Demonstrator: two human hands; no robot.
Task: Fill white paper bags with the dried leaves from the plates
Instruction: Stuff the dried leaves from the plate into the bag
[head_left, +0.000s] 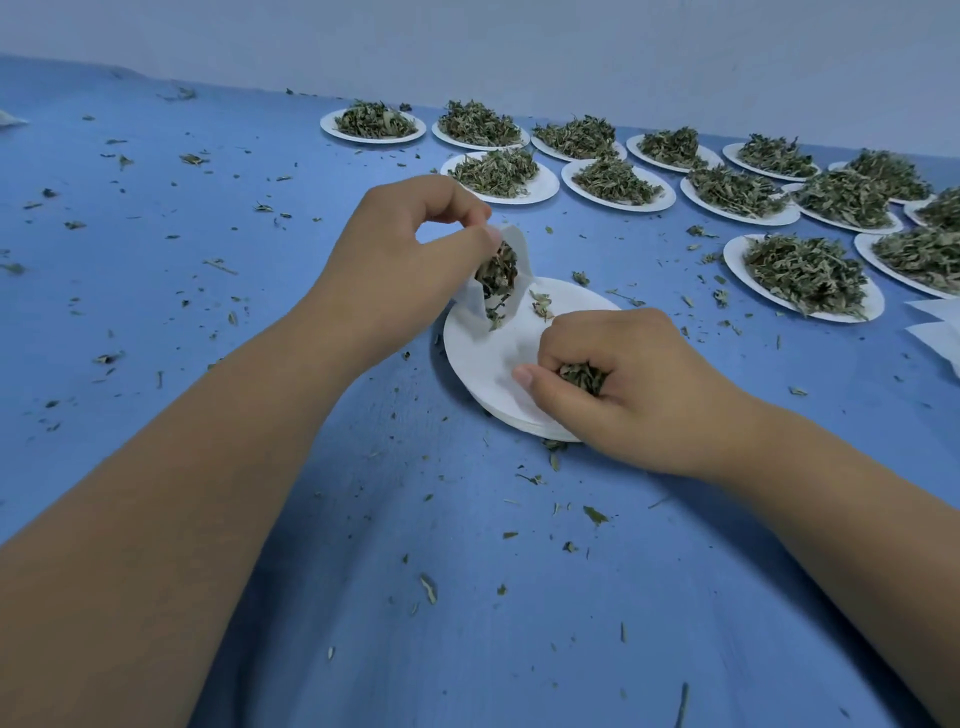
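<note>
Head view.

- Blue cloth (363, 519) covers the table, littered all over with leaf crumbs and bits of stem. Pale wall (519, 36) runs along the far edge.
- Left hand (410, 260): thumb and fingers pinched on the top edge of a white paper bag (520, 254), holding its mouth open and tilted toward the right hand. The bag hangs above the far left part of a plate; its lower corner looks to touch the rim there, not certain.
- Dried leaves (498, 275) fill the bag's mouth, and a few spill over its lower lip.
- Right hand (613, 384): fingers curled round a clump of leaves (582, 375), knuckles up, resting on the near right part of the same plate. The thumb tip lies on the bare paper.
- Hands are apart, the bag's mouth between them.
- Plate (483, 358): white, nearly bare, with one small sprig (542, 305) left just beside the bag.
- Heaped plates (545, 184) stand in rows along the far right, close together, each with a mound of green leaves. The nearest one (732, 254) lies right of the hands, well apart from them.
- White paper sheets (935, 332) show at the right edge, cut off by the frame.
</note>
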